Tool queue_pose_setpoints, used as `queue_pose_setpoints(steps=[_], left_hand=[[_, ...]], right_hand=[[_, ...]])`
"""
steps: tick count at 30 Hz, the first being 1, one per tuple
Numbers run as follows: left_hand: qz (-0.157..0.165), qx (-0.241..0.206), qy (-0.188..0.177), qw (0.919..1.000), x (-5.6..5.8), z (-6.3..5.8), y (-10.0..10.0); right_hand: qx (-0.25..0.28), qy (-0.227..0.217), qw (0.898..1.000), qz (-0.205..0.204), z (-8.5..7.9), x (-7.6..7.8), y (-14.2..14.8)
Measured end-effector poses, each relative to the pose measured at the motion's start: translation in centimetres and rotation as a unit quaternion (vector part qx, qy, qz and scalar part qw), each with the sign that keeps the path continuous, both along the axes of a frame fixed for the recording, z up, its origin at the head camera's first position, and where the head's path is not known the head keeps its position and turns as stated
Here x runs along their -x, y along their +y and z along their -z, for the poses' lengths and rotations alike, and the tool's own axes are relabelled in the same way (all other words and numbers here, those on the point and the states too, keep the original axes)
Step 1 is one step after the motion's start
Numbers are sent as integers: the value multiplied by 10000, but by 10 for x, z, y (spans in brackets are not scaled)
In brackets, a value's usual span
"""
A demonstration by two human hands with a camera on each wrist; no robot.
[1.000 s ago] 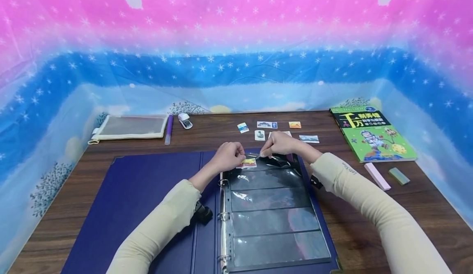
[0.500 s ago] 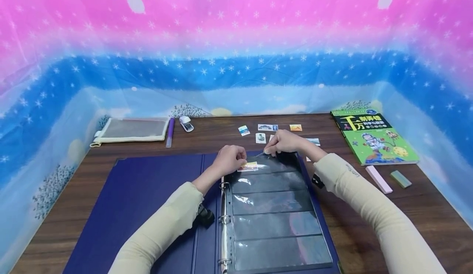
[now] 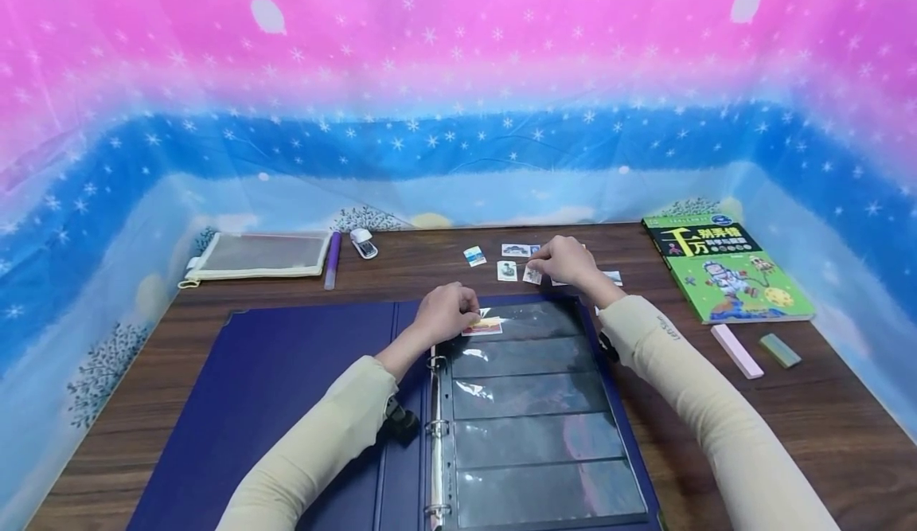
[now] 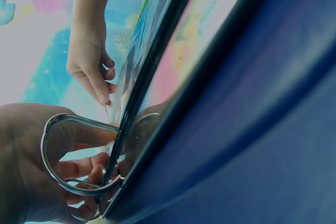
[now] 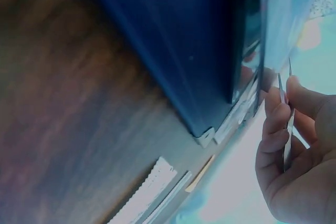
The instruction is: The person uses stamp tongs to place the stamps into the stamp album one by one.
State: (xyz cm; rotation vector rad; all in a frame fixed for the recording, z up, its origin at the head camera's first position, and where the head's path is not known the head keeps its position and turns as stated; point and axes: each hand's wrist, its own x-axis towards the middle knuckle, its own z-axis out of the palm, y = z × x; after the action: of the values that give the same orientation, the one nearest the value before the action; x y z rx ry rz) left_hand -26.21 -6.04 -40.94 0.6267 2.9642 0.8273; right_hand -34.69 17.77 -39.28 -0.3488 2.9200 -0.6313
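My left hand [image 3: 442, 312] pinches at a small red-and-yellow stamp [image 3: 489, 326] at the top pocket of a black stamp page [image 3: 530, 400]. That page sits in an open navy ring binder [image 3: 308, 404]; a metal ring [image 4: 47, 140] stands before the left fingers in the left wrist view. My right hand [image 3: 567, 260] is beyond the binder's top edge, fingertips over a small stamp [image 3: 532, 275] on the table. Metal tweezers [image 5: 288, 137] lie between its thumb and curled fingers, their tips apart.
Several loose stamps, including a portrait one [image 3: 507, 271], lie behind the binder. Back left are a mesh pouch [image 3: 263, 255], a purple pen [image 3: 333, 260] and a toy car [image 3: 364, 244]. On the right are a green book [image 3: 738, 272], a pink bar [image 3: 737, 351] and a grey-green block [image 3: 780, 350].
My right hand has left the page's top pocket and moved back and right to the loose stamps. The pocket's film lies flatter. My left hand stays at the red-and-yellow stamp.
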Motion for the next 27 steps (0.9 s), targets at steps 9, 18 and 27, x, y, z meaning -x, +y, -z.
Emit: queue_pose_setpoints(steps=[9,18,27], left_hand=[[60,-111,-279,9995,3,4,-4],[9,-15,-356,9994,3,4,-4],[42,-15,-331,9994,2,3,-4]], right_hand=[[-151,-229,9996,-59,4,11,5],[114,-592,9978,-285,-1,16,4],[268,-368,9989,-110,3,16,0]])
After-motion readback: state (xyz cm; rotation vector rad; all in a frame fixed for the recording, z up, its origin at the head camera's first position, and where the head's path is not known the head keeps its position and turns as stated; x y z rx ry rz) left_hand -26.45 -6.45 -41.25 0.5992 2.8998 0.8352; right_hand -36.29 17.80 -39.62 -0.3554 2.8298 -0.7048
